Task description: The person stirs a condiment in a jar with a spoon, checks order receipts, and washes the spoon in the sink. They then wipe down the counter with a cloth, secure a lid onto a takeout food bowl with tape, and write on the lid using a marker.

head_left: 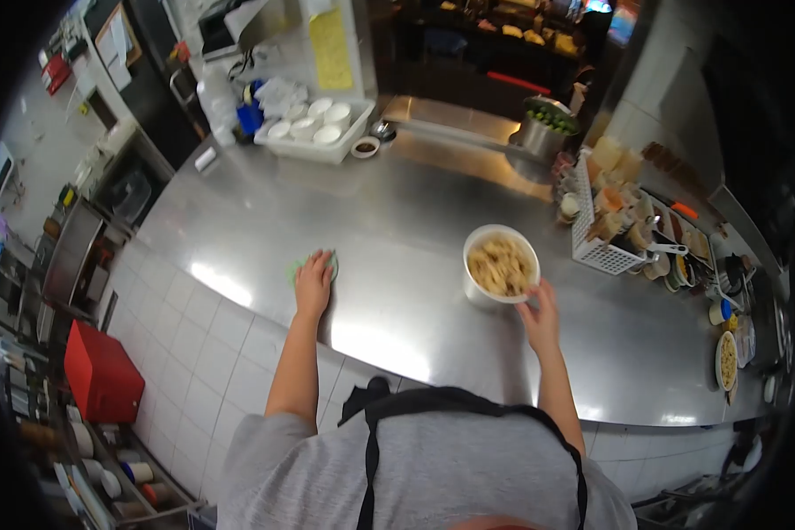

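Note:
My left hand presses a green cleaning cloth against the steel counter, near its front edge. The cloth shows around the fingers and is mostly hidden under the palm. To the right, a round white tub stands upright on the counter. Pale yellow-brown food pieces, perhaps pasta, fill the tub close to its rim. My right hand grips the near right side of the tub's rim with thumb and fingers.
At the back left, a white bin holds several small cups beside a sauce dish. A pot of greens stands at the back right. A white basket of containers and a bowl of food line the right side.

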Available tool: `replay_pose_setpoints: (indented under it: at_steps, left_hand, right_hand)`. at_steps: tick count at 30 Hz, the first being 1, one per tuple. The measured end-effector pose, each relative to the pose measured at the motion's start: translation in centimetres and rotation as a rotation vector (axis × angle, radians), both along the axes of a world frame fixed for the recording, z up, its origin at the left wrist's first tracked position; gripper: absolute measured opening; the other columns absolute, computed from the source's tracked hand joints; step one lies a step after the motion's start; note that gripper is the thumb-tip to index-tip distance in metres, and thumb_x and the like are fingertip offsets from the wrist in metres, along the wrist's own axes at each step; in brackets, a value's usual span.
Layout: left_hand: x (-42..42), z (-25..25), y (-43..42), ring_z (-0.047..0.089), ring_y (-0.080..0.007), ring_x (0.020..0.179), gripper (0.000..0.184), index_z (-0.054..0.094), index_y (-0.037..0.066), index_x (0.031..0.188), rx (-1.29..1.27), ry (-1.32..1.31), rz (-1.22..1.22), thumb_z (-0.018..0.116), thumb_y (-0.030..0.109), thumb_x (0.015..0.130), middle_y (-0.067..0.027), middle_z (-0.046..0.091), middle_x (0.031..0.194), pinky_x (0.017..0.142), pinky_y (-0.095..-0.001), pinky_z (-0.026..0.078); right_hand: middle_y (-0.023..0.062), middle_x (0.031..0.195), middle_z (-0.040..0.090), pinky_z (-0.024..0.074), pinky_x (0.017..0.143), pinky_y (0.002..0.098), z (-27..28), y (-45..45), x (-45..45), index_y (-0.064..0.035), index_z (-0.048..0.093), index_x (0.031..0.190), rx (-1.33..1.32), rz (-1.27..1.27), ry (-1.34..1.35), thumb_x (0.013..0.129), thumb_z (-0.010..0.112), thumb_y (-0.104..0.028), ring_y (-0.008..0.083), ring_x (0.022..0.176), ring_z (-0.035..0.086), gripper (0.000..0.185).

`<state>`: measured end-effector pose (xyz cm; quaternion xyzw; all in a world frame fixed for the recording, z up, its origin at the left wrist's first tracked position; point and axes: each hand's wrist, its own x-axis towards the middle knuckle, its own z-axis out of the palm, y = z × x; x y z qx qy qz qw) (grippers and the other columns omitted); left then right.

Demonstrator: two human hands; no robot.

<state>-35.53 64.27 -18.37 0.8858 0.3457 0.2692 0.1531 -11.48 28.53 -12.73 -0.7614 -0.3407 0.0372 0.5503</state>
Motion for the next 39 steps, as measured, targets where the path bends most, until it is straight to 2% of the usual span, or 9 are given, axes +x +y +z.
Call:
replay_pose_setpoints:
  at_steps: [10, 14, 17, 19, 24, 27, 29, 33, 39]
  left_hand:
    - [-5.8, -2.4, 16.9, 0.046, -0.0313, 0.111, 0.033, 0.053, 0.017, 0.119, 0.062, -0.071, 0.065, 0.046, 0.017, 0.086, -0.014, 0.051, 0.12, 0.096, -0.0471, 0.031]
    - [-6.7, 0.2, 21.2, 0.029, -0.0307, 0.127, 0.043, 0.042, 0.022, 0.129, 0.115, 0.411, 0.411, 0.045, 0.02, 0.087, -0.0083, 0.032, 0.138, 0.095, -0.0648, 0.018]
    - [-6.5, 1.7, 19.6, 0.018, -0.0338, 0.131, 0.052, 0.034, 0.024, 0.134, 0.33, 0.517, 0.554, 0.05, 0.023, 0.085, -0.0061, 0.021, 0.144, 0.096, -0.0672, 0.011]
    - [-4.9, 2.1, 15.4, 0.014, -0.0352, 0.132, 0.06, 0.03, 0.023, 0.136, 0.268, 0.135, 0.273, 0.055, 0.023, 0.081, -0.0068, 0.017, 0.145, 0.097, -0.0669, 0.007]
    - [-5.7, 1.0, -0.4, 0.017, -0.0374, 0.13, 0.06, 0.036, 0.013, 0.131, 0.057, 0.018, -0.06, 0.058, 0.016, 0.075, -0.0163, 0.024, 0.14, 0.097, -0.0663, 0.006]
    - [-10.9, 1.6, -9.0, 0.04, -0.0292, 0.119, 0.046, 0.054, 0.013, 0.114, 0.039, 0.102, -0.419, 0.059, 0.003, 0.069, -0.0091, 0.042, 0.127, 0.1, -0.0526, 0.024]
    - [-13.0, 1.9, -10.2, 0.05, -0.0274, 0.103, 0.042, 0.057, 0.01, 0.107, -0.062, 0.07, -0.438, 0.057, -0.005, 0.067, -0.0091, 0.048, 0.12, 0.085, -0.0375, 0.041]
    - [-17.6, 1.0, -8.2, 0.054, -0.0253, 0.091, 0.031, 0.057, 0.005, 0.098, -0.218, 0.187, -0.379, 0.056, -0.005, 0.069, -0.0103, 0.052, 0.113, 0.073, -0.0333, 0.047]
    - [-23.9, -2.6, -0.2, 0.053, -0.0278, 0.093, 0.025, 0.057, 0.005, 0.093, -0.281, 0.368, -0.414, 0.055, -0.001, 0.069, -0.0098, 0.053, 0.109, 0.076, -0.0353, 0.047]
  right_hand:
    - [0.0138, 0.135, 0.034, 0.043, 0.088, 0.0355, 1.6, 11.4, -10.3, -0.0134, 0.047, 0.123, -0.146, -0.036, 0.034, 0.078, 0.063, -0.01, 0.0256, 0.115, 0.045, 0.047]
    - [0.0116, 0.13, 0.042, 0.0375, 0.094, 0.0384, 0.3, 6.8, -14.1, -0.012, 0.048, 0.123, -0.353, 0.909, 0.738, 0.088, 0.052, -0.031, 0.0253, 0.121, 0.039, 0.04]
    - [0.0096, 0.127, 0.046, 0.0356, 0.096, 0.0387, -1.1, 6.3, -17.4, -0.0075, 0.052, 0.117, -0.457, 0.734, 0.942, 0.09, 0.045, -0.038, 0.0243, 0.118, 0.043, 0.042]
    - [0.0096, 0.127, 0.046, 0.0358, 0.096, 0.0387, -5.0, 6.9, -18.0, -0.0075, 0.052, 0.117, -0.452, 0.722, 0.969, 0.09, 0.045, -0.038, 0.0242, 0.117, 0.043, 0.041]
    - [0.0094, 0.123, 0.047, 0.0367, 0.094, 0.0385, -14.2, 10.4, -19.3, -0.0074, 0.053, 0.116, -0.3, 0.547, 1.093, 0.089, 0.046, -0.036, 0.0238, 0.114, 0.044, 0.04]
    - [0.0093, 0.121, 0.048, 0.0373, 0.092, 0.0384, -17.2, 12.9, -21.2, -0.0074, 0.053, 0.115, -0.215, 0.501, 1.172, 0.089, 0.047, -0.035, 0.0236, 0.112, 0.045, 0.039]
    - [0.0092, 0.12, 0.049, 0.0377, 0.091, 0.0383, -18.3, 14.6, -22.7, -0.0073, 0.053, 0.115, -0.175, 0.48, 1.214, 0.088, 0.047, -0.034, 0.0235, 0.11, 0.046, 0.038]
    - [0.0091, 0.117, 0.05, 0.0385, 0.089, 0.0382, -19.9, 17.7, -25.0, -0.0072, 0.054, 0.114, -0.132, 0.419, 1.244, 0.088, 0.048, -0.033, 0.0232, 0.108, 0.047, 0.037]
    - [0.0088, 0.113, 0.051, 0.0396, 0.087, 0.038, -23.9, 23.4, -24.0, -0.0071, 0.054, 0.112, -0.131, 0.167, 1.147, 0.087, 0.049, -0.031, 0.0228, 0.103, 0.049, 0.035]
